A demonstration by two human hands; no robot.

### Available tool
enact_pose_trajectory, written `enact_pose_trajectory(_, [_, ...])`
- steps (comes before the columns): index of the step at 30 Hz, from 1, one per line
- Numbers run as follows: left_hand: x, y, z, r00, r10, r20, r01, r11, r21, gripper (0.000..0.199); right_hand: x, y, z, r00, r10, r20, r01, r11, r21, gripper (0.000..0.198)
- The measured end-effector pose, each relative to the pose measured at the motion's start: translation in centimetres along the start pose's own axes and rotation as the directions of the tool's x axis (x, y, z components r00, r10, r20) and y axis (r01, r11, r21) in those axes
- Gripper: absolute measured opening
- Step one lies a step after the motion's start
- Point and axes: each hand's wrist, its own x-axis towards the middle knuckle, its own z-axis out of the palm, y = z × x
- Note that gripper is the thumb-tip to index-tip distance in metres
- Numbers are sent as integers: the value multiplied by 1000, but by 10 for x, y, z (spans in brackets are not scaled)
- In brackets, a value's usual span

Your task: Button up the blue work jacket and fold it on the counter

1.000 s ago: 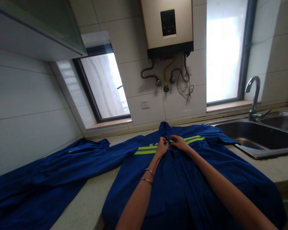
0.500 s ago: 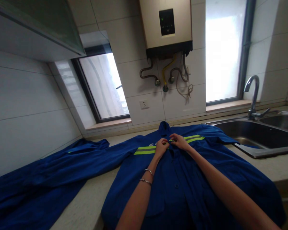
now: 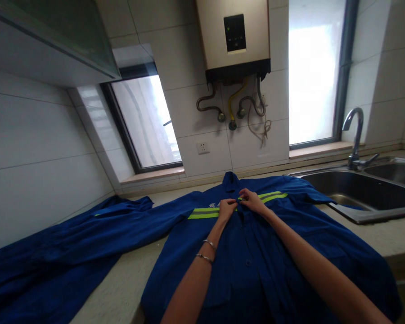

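While both hands meet at the chest of the blue work jacket [image 3: 256, 265], pinching the front placket just below the collar [image 3: 231, 179]. Left hand [image 3: 227, 209] closed in a pinch on the left edge of the placket; right hand [image 3: 253, 201] closed likewise on the right edge, fingertips touching or nearly so. What sits between the fingertips too small to tell — probably a button.

Jacket spread flat, front up, on the desk [image 3: 121, 288]. Long axis running away from the camera, collar at the far end by the wall, hem at the near edge. One sleeve [image 3: 70, 252] stretched out far to the left along the desk. Yellow-green reflective stripe [image 3: 202, 212] crossing the chest, passing right under the hands.

Grip point dead ahead on the jacket centreline, both hands equally near, arms converging on it. Next button [image 3: 247, 262] lower on the placket, nearer the body, well apart from the hands.

Sink [image 3: 357, 198] and tap [image 3: 355, 135] to the right, jacket's right shoulder just beside the sink rim. Water heater [image 3: 234, 38] on the wall above.

Versus a second ago: hands in the same place, same pinch, jacket unmoved; only a slight camera shift.
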Motion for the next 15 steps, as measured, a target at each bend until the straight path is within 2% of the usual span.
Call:
enact_pose_trajectory(9, [0,-4,3,998,-61,-11,61,998,-20,16,-3,-7,0,999,-52,-9,52,998,-40,32])
enact_pose_trajectory(15, [0,-9,6,998,-67,-6,67,998,2,15,1,-1,-3,995,0,97,0,1000,7,35])
